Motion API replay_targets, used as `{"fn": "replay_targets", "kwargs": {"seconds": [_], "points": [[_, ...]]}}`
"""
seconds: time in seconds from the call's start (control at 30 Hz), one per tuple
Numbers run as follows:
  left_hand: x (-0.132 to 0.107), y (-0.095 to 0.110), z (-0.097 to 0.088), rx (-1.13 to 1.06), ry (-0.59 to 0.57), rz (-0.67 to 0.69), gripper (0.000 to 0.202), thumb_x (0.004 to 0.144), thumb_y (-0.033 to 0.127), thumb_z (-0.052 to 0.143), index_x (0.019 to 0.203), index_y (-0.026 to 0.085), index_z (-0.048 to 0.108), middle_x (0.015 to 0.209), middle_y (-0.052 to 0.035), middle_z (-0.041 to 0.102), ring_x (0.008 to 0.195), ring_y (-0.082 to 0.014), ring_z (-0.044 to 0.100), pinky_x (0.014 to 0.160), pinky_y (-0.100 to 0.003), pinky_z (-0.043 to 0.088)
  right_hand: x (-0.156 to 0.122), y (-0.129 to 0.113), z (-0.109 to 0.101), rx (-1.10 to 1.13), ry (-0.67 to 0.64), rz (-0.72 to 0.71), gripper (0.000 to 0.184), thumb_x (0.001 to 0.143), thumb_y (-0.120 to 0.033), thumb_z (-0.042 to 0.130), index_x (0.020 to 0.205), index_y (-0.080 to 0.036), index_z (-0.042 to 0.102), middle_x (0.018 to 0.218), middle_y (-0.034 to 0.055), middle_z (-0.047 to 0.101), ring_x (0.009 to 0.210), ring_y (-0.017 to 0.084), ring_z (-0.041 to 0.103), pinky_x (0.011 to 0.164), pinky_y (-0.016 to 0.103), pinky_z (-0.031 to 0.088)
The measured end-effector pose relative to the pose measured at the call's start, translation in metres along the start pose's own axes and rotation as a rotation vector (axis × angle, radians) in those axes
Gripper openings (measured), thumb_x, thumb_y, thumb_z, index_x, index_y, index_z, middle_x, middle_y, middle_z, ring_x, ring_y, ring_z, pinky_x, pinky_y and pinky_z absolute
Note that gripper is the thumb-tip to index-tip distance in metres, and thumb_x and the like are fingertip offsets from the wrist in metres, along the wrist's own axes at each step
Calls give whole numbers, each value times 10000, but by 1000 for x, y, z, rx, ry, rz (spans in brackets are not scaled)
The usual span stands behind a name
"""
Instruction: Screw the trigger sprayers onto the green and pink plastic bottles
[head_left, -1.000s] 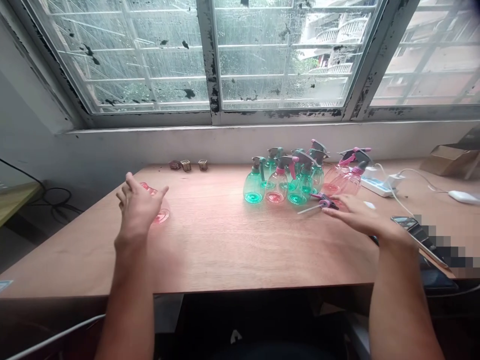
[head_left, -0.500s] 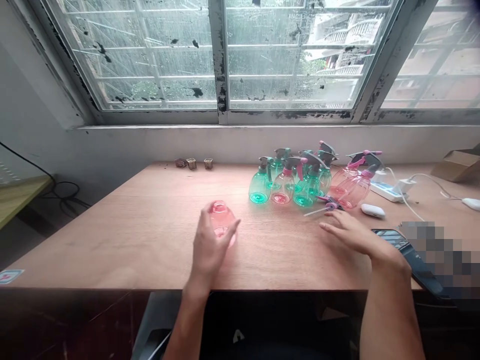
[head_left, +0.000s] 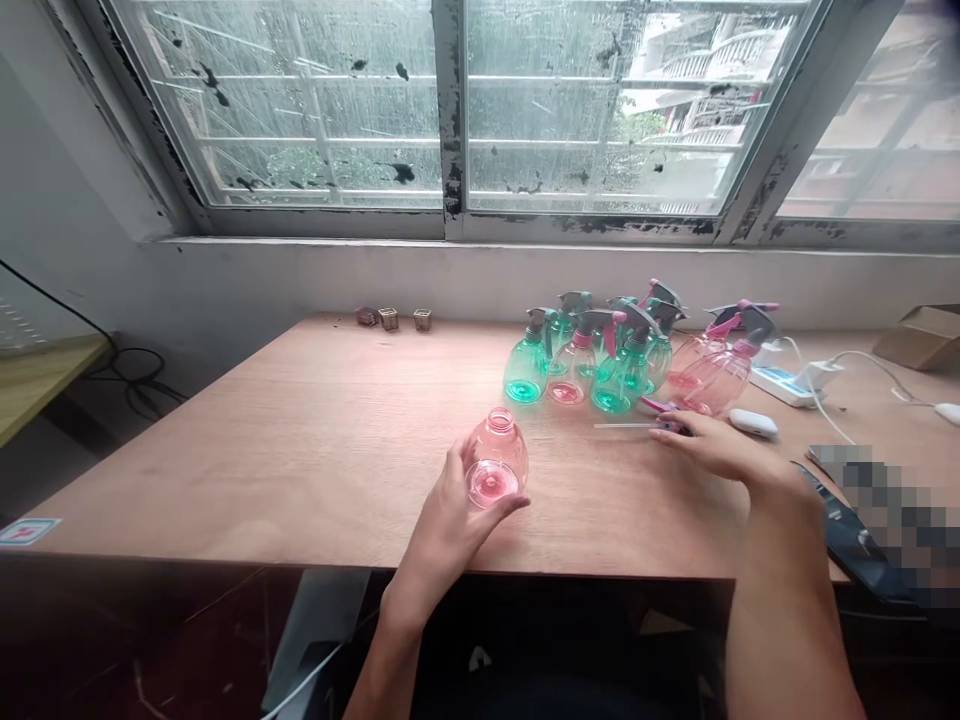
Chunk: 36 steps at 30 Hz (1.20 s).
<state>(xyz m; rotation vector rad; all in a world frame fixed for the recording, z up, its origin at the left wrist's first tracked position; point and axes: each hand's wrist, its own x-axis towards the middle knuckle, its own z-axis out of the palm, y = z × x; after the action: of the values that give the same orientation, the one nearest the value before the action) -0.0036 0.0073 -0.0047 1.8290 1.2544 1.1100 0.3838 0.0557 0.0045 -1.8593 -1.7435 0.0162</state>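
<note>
My left hand (head_left: 450, 510) is wrapped round a clear pink bottle (head_left: 499, 450) with an open neck and no spray top, tilted a little above the tabletop. With its fingers closed, my right hand (head_left: 712, 445) grips a loose spray head (head_left: 669, 424), dark with pink parts. From it a thin whitish dip tube (head_left: 622, 426) points left. Most of the spray head is hidden by my fingers. Behind it stand several green spray bottles (head_left: 526, 370) and a pink spray bottle (head_left: 571, 370), all with trigger tops on.
More pink spray bottles (head_left: 716, 375) lean at the right of the group, near a white power strip (head_left: 784, 385) with cables. A white rounded case (head_left: 753, 423) and a dark phone (head_left: 855, 535) lie by my right arm. Small ornate blocks (head_left: 388, 318) sit at the back edge, and a cardboard box (head_left: 919, 335) at the far right.
My left hand has moved right with the pink bottle and turned its neck into clear view. My right hand has closed on the spray head, whose tube has swung level.
</note>
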Motion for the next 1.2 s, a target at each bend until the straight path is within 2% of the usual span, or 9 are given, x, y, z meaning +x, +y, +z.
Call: {"fn": "replay_targets", "kwargs": {"seconds": [0.1, 0.23, 0.37, 0.53, 0.67, 0.83, 0.93, 1.03, 1.2], "points": [[-2, 5, 0, 34, -54, 23, 847, 875, 399, 851, 1563, 293, 368, 1578, -137, 549, 1450, -327, 552, 1176, -478, 479, -34, -14, 8, -34, -108, 25, 340, 891, -478, 601, 1053, -255, 800, 1184, 137, 821, 1117, 424, 738, 915, 534, 593], [-3, 13, -2, 116, -104, 47, 918, 797, 342, 925, 1560, 318, 414, 1504, -124, 588, 1429, -380, 537, 1185, -571, 437, -69, -42, 35, -110, -7, 155, 664, 948, -597, 531, 1459, -180, 614, 1600, 258, 500, 1456, 519, 456, 1089, 715, 433], [-6, 13, -5, 139, -108, 73, 839, 843, 363, 892, 1535, 351, 418, 1483, -95, 560, 1427, -353, 530, 1180, -541, 453, -81, -52, 56, -49, 85, 199, 576, 1018, -569, 435, 1414, -199, 630, 1628, 249, 443, 1521, 482, 380, 1166, 688, 370], [-11, 5, -6, 2, -70, 74, 1063, 853, 396, 889, 1633, 392, 166, 1555, -107, 497, 1492, -334, 466, 1230, -556, 400, -82, -45, 58, 36, 143, 188, 568, 1026, -476, 442, 1453, -133, 589, 1710, 259, 266, 1500, 432, 440, 1199, 532, 403], [-14, 3, -7, -126, -91, 60, 931, 870, 421, 868, 1585, 360, 275, 1564, -109, 508, 1468, -332, 493, 1227, -553, 416, -83, -43, 58, 92, 156, 180, 553, 1004, -478, 453, 1361, -124, 684, 1635, 279, 414, 1486, 485, 432, 1171, 609, 402], [-13, 6, -7, -206, -59, -5, 669, 920, 474, 797, 1476, 329, 454, 1538, -98, 520, 1381, -339, 569, 1164, -533, 496, -82, -44, 59, 178, 159, 126, 474, 984, -395, 449, 1295, -177, 733, 1414, 201, 696, 1350, 421, 586, 1155, 604, 413], [-12, 7, -7, -208, -43, -16, 655, 923, 468, 795, 1472, 318, 470, 1520, -104, 530, 1348, -344, 593, 1158, -541, 496, -81, -45, 56, 248, 153, 119, 451, 959, -393, 495, 1282, -217, 757, 1301, 159, 775, 1210, 415, 674, 1067, 603, 483], [-12, 7, -6, -225, -36, -40, 654, 930, 469, 786, 1483, 311, 476, 1538, -116, 523, 1328, -347, 609, 1128, -532, 521, -82, -44, 53, 352, 145, 140, 439, 924, -421, 583, 1264, -232, 786, 1108, 128, 847, 1003, 376, 767, 916, 507, 583], [-12, 10, -7, -300, -11, -61, 657, 917, 480, 795, 1460, 286, 480, 1507, -131, 546, 1264, -331, 663, 1075, -494, 568, -84, -34, 55, 525, 222, 271, 419, 926, -448, 612, 1186, -203, 832, 1040, 135, 871, 1027, 386, 793, 935, 498, 593]]}}
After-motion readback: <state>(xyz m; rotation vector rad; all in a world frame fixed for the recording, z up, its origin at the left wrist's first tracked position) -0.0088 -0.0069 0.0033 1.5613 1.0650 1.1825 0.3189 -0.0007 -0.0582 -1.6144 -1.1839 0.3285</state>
